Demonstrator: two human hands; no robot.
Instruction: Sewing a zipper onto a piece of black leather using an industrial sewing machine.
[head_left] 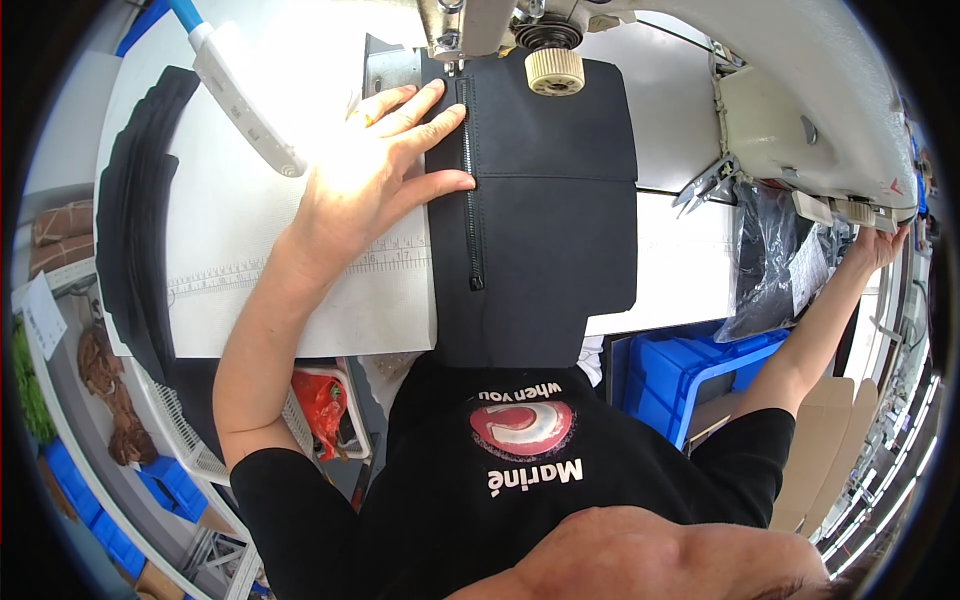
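My left hand lies with fingers spread on a black panel of leather-like material. Its fingertips rest beside a black zipper set lengthwise into the panel. The panel's far edge runs under the needle and presser foot of a sewing machine. Its near end hangs over the table edge against my shirt. My right hand reaches to the machine's far right end, its fingers curled at what looks like the handwheel; the machine partly hides them.
A stack of black pieces lies at the table's left. A white lamp leans in above. Right of the panel are thread snips and a clear plastic bag. Below stand a blue bin and a white basket.
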